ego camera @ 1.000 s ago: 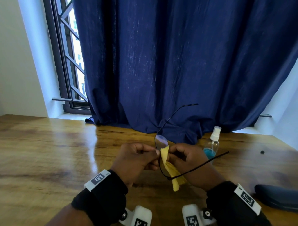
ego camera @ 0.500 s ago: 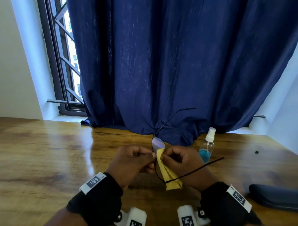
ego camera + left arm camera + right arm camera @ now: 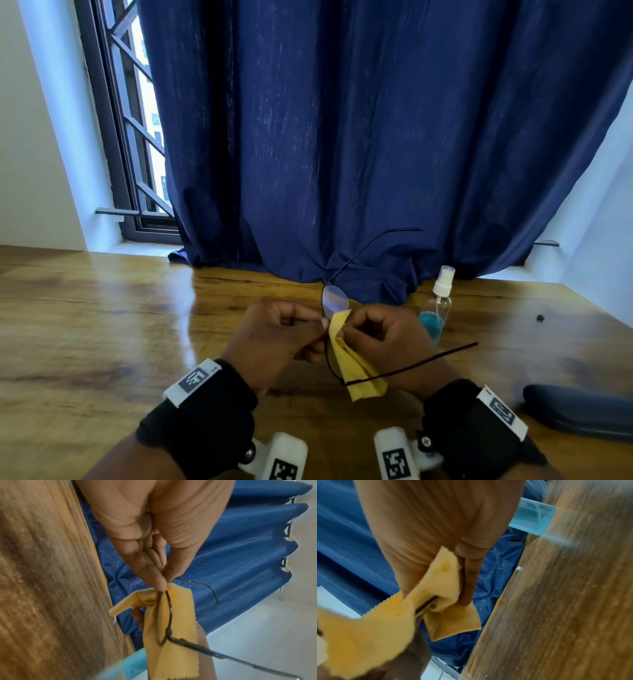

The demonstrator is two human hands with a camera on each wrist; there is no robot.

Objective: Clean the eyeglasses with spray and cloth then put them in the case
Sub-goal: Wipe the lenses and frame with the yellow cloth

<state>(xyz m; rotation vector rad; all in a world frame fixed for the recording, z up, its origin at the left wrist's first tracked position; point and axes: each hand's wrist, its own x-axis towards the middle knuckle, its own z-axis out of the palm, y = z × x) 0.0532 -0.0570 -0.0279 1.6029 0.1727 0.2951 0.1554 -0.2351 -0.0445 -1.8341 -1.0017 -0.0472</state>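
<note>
Thin black-framed eyeglasses (image 3: 335, 298) are held upright above the wooden table (image 3: 102, 325), temples spread toward the right. My left hand (image 3: 277, 337) pinches the frame (image 3: 167, 616) near the bridge between thumb and forefinger. My right hand (image 3: 383, 337) grips a yellow cloth (image 3: 356, 368), folded around the lower lens; the fingers (image 3: 467, 577) press the cloth (image 3: 443, 588) onto it. The upper lens stands free above both hands. A clear spray bottle (image 3: 436, 308) with blue liquid and a white nozzle stands just right of my right hand. A dark blue case (image 3: 582, 411) lies closed at the right edge.
A dark blue curtain (image 3: 359, 137) hangs behind and bunches on the table's far side. A barred window (image 3: 137, 137) is at the back left. A small black object (image 3: 540, 318) lies far right on the table.
The cloth has shifted slightly along the lower lens between my right fingers. Both hands keep their hold on glasses and cloth, roughly in place.
</note>
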